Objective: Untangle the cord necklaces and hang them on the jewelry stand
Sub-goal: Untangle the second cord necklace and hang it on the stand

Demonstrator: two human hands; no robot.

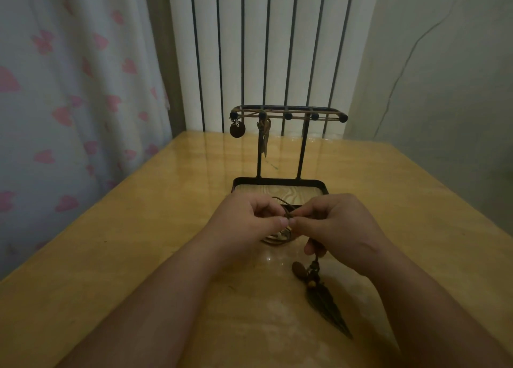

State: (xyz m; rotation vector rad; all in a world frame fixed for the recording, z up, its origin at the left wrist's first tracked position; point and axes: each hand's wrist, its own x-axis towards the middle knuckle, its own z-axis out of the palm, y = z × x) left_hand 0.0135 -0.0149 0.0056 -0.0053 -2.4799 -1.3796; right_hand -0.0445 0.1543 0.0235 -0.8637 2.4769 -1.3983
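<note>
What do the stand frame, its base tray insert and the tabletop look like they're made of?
Jewelry stand: thin black rods, likely matte painted metal. Base insert: pale, with a swirling grain pattern, so wood or a wood-look panel. Table: yellow-tan, glossy enough to mirror the window bars; lacquered wood or laminate, cannot tell which.

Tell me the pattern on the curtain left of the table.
Pink heart-like shapes scattered on the pale fabric curtain, seen in the head view.

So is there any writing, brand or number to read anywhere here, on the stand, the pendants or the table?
None: no text shows in this view.
Stand: plain dark metal, no label.
Round pendant hanging on it: dark, too dim to show any mark.
Leaf pendant on the table: no lettering.
Curtain: pink shapes only, no words.
</note>
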